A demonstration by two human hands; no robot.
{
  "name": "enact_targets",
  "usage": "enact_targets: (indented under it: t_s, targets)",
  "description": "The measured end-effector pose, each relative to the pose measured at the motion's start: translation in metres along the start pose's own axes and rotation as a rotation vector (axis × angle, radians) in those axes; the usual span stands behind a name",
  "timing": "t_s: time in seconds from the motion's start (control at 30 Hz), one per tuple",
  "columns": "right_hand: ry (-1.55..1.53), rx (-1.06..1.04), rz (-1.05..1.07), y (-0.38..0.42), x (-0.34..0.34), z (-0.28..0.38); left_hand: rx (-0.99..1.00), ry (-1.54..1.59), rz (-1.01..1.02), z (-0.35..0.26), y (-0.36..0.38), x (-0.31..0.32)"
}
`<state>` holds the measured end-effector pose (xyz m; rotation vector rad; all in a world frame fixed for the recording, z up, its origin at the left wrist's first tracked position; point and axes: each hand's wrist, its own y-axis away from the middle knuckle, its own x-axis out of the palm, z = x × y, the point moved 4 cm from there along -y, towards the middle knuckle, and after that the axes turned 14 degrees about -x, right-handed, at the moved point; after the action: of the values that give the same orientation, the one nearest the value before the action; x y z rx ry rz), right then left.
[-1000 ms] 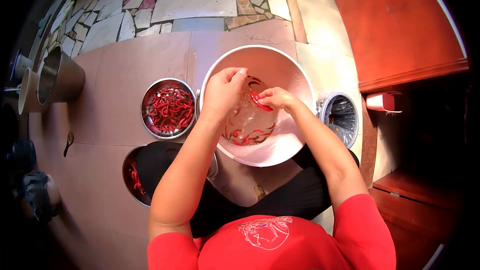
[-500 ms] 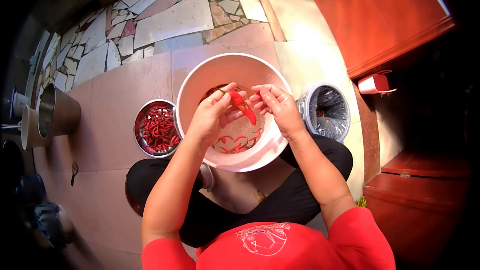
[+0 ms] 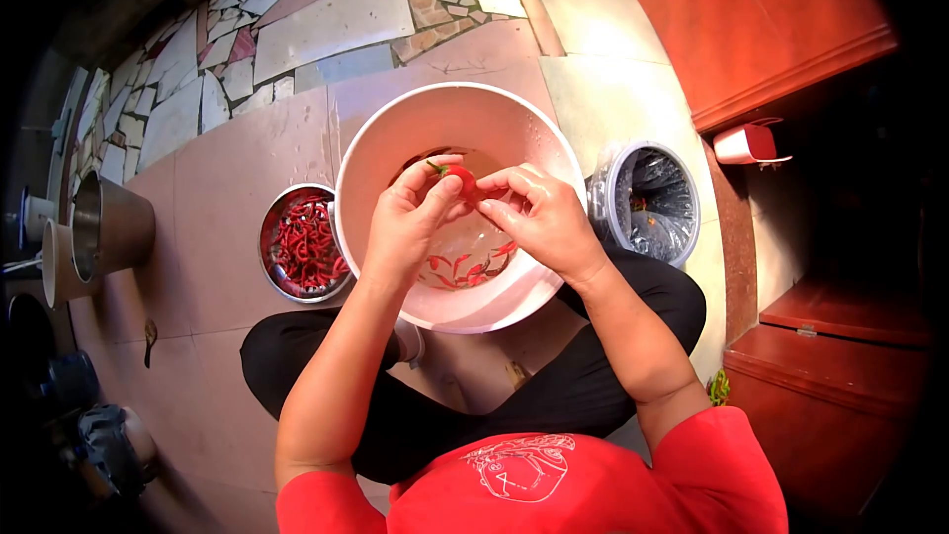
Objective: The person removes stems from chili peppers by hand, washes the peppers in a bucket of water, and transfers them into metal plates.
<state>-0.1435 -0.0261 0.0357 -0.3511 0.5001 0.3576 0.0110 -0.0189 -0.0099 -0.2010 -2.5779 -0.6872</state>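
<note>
**Right hand came in to meet the red pepper**

The right hand [image 3: 549, 222] moved in to the red pepper [image 3: 460, 179], which had hung steeply from the left hand and now lay flatter. Both hands held this one pepper. The left thumb and fingers were pinched on it near its green stem, and the right thumb and fingers were pinched on its other end.

The pepper was in the middle of the frame, up over one big pink tub [image 3: 395, 129]. Its stem pointed to the upper left, and its long side ran down to the right. Its tip was hidden by the right fingers.

Some small red peppers [image 3: 463, 271] were in the water near the tub's bottom, too bunched to count. The tub's round rim went all around below the hands, with water showing between them and its near side.

One metal bowl [image 3: 269, 269] sat close to the tub's left edge, full of too many thin red peppers [image 3: 306, 240] to count. One bin [image 3: 612, 203] with a clear bag stood by the right edge. Pink floor [image 3: 232, 178] spread from the bowl to two buckets [image 3: 127, 222] at the left. Some green peppers [image 3: 719, 388] were at the lower right.
</note>
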Motion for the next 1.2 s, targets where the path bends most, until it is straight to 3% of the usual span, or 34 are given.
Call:
enact_targets:
  t_s: [0.63,0.7,0.73,0.8,0.93,1.13,1.2]
  targets:
    - [-0.249,0.054,0.058,0.003,0.022,-0.026,0.039,-0.206,-0.13,-0.002,0.004,0.001]
    - [-0.712,0.304,0.016,0.007,0.029,-0.038,-0.008,-0.108,-0.143,-0.001,0.003,-0.003]
    - [-0.713,0.301,0.014,0.008,0.032,-0.044,-0.006,-0.111,-0.142,-0.002,0.003,-0.003]
    - [-1.008,0.516,-0.171,0.013,0.038,-0.06,-0.059,-0.065,-0.149,-0.001,0.003,-0.006]
    - [-1.104,0.572,-0.136,0.018,0.045,-0.06,-0.071,-0.048,-0.116,-0.001,0.001,-0.013]
    - [-0.823,0.452,-0.193,0.007,0.027,-0.047,-0.139,0.073,-0.088,0.002,-0.001,-0.013]
    - [-0.629,0.403,-0.018,0.004,0.023,-0.041,-0.085,-0.027,-0.119,-0.001,0.0,-0.013]
